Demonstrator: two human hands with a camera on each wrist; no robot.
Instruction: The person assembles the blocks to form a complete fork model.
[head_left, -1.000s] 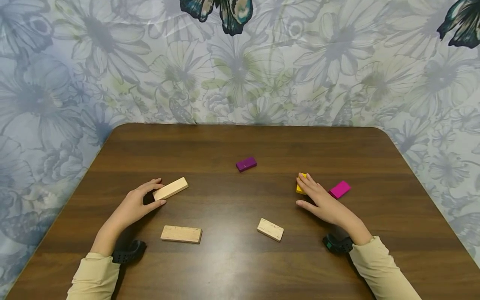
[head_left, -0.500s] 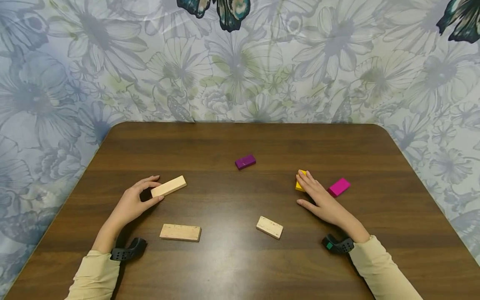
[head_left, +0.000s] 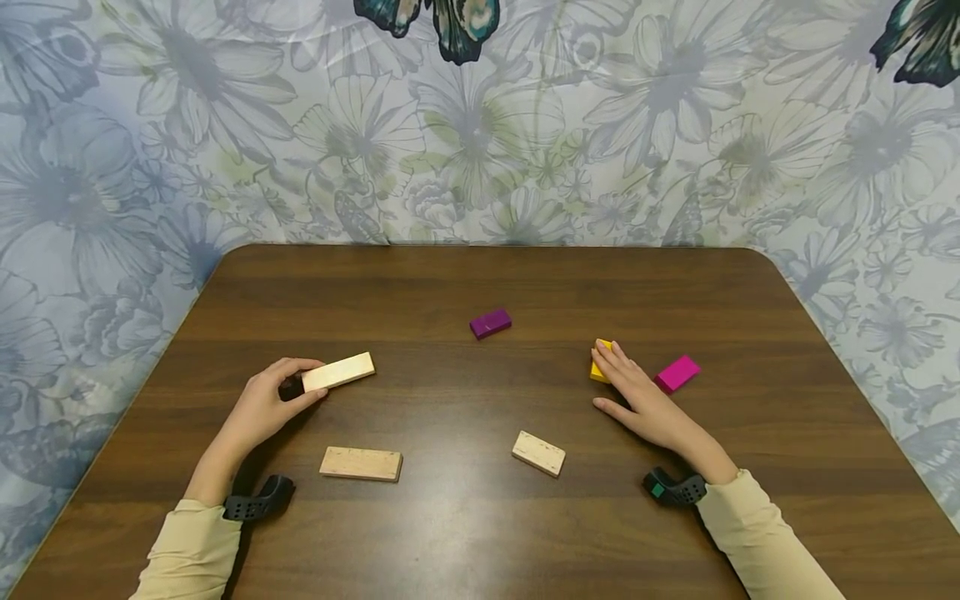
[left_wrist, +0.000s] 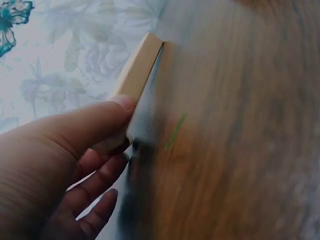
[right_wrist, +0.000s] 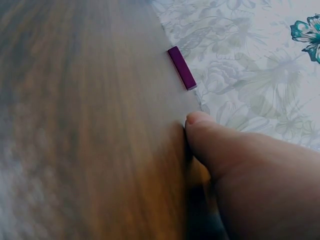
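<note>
At the left of the head view, my left hand point(head_left: 262, 407) pinches one end of a long pale wooden block point(head_left: 341, 372) between thumb and fingers. The left wrist view shows the thumb along this block point(left_wrist: 140, 67), whose near end the hand partly hides. On the right, my right hand point(head_left: 645, 404) lies with fingers stretched over a yellow block point(head_left: 598, 373), covering much of it. Just beside that hand sits a magenta block point(head_left: 678, 374). In the right wrist view only the thumb side of the right hand point(right_wrist: 250, 165) shows; the yellow block is hidden there.
A purple block point(head_left: 491, 323) lies toward the back of the brown wooden table point(head_left: 450, 542). Nearer the front are a long wooden block point(head_left: 361, 464) and a shorter speckled wooden block point(head_left: 538, 453). Flower-patterned wallpaper point(head_left: 480, 150) rises behind the table's far edge.
The left fingers have closed in on the wooden block's end, and its angle has shifted slightly. The right hand stays in place on the yellow block.
</note>
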